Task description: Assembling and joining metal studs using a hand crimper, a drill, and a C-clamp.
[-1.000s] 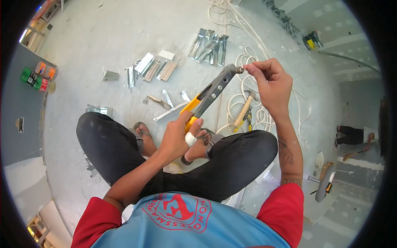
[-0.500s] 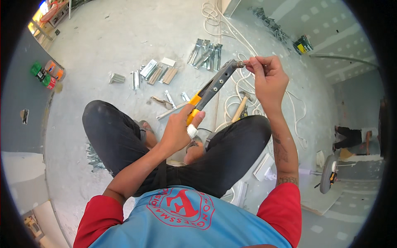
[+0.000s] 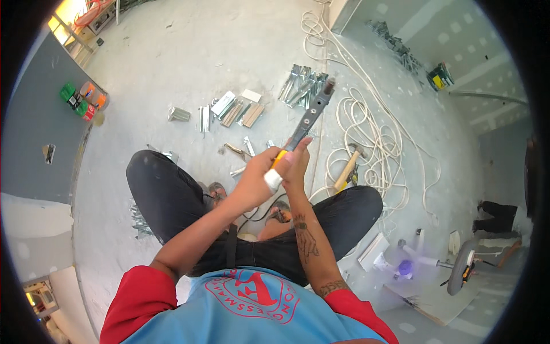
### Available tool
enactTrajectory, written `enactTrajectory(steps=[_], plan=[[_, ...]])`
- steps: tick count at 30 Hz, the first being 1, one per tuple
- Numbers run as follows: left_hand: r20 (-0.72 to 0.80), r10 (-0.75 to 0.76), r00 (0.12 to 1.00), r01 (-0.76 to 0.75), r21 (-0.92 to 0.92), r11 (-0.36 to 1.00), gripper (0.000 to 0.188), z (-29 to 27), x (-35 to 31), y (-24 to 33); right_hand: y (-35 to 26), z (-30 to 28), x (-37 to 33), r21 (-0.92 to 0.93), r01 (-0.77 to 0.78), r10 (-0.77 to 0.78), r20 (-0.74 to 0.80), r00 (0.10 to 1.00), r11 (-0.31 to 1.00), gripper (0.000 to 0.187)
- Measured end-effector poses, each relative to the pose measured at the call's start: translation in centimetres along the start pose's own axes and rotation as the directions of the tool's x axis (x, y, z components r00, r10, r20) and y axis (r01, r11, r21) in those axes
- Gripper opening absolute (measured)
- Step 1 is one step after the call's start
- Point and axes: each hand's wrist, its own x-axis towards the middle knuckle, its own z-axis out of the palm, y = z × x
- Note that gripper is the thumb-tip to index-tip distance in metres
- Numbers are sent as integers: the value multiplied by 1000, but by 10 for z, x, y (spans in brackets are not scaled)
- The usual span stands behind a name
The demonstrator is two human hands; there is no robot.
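Left hand (image 3: pixel 256 179) wrapped round the yellow handle (image 3: pixel 278 159); right hand (image 3: pixel 296 167) pressed in beside it, fingers partly hidden, closure can't be told. Riveter (image 3: pixel 310 116) slants up and away above the floor (image 3: pixel 172 69); best, I judge, with even pressure, nose steady, clear of the cable (image 3: pixel 395 137) at right.

Head view, taken by the left one of two fisheye cameras worn side by side on the person's head. The lens faces steeply downward and forward, upright and unmirrored. The shirt (image 3: pixel 246 304), nearest, fills the lower edge; the left hand (image 3: pixel 250 182) and right hand (image 3: pixel 296 169) lie near mid-frame, the floor (image 3: pixel 172 57) beyond. The left wall (image 3: pixel 34 126) curves along the dark circular rim.
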Motion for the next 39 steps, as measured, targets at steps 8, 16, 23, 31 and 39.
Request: enactTrajectory(steps=[8,16,23,31,39], plan=[[215,-335,917,379,-218,899,46,-41,16,2,1,-1,25,424,-321,174,350,921,847,76],[-227,-180,957,286,634,718,68,-2,25,-207,87,-21,11,488,-614,478,385,789,620,55],[-228,-753,618,784,104,612,61,46,-21,-331,161,-31,-33,-110,-791,799,65,598,602,31],[-24,-816,578,810,-106,577,46,45,-36,-356,197,-27,-40,-260,-803,815,-91,573,536,44],[-179,-795,579,812,46,581,51,55,-35,-371,194,-25,-43,-258,-783,787,-117,606,565,43]])
